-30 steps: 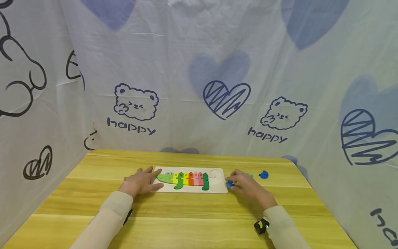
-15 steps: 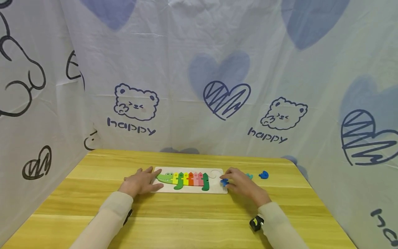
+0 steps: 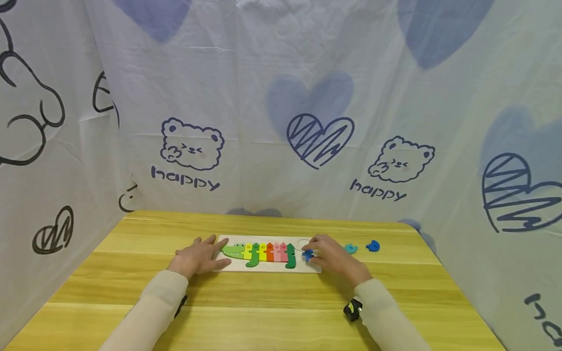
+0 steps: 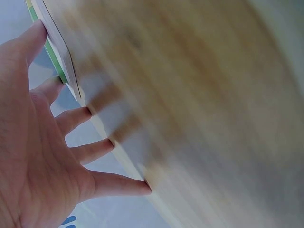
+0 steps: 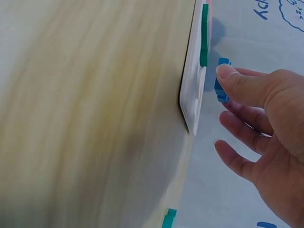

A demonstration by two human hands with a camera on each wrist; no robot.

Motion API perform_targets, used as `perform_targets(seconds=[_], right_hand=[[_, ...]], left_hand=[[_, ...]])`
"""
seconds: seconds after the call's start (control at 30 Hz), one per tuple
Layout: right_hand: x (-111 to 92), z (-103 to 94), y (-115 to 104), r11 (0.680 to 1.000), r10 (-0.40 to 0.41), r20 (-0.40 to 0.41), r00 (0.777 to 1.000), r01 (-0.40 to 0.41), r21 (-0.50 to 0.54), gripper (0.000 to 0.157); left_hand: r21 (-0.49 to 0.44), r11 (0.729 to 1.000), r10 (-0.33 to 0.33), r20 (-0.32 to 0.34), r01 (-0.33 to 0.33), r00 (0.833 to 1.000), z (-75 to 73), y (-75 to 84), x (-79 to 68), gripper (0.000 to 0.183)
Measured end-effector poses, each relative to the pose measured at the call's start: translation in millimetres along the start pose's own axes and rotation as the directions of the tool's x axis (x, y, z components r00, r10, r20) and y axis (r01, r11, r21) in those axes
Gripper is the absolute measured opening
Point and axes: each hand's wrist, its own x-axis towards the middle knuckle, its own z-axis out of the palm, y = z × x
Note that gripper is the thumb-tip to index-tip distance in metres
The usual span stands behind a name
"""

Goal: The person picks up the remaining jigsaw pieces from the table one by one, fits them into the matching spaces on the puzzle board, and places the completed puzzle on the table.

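On my remote feed, I'm seeing the left hand [image 3: 197, 258] spreading its fingers at the left end of the crocodile puzzle board [image 3: 268, 267], thumb and index finger touching it while the other fingertips are resting on the table [image 3: 263, 312]. The right hand [image 3: 335, 258] is slanting in over the right end, thumb and finger pinching a blue piece [image 3: 308, 255]. That piece is hanging between those fingertips, above the board, near the dark green leg piece [image 3: 290, 257]. A teal piece [image 3: 351, 249] and another blue one [image 3: 373, 245] are lying to the right.
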Motion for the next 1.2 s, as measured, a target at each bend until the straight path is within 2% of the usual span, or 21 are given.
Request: perform_targets(seconds=[0.37,1.2], right_hand=[[14,9.3,-2,1.0,0.004,0.021,1.0,-0.005,0.004,0.032],[27,18.5,-7,0.999,-0.002,0.04,0.999,0.004,-0.053,0.031]], left_hand=[[0.005,1.0,0.006,-0.01,-0.006,1.0,0.5,-0.5,0.7,0.079],[0.0,1.0,0.003,-0.005,-0.003,1.0,-0.2,-0.2,0.8,0.077]])
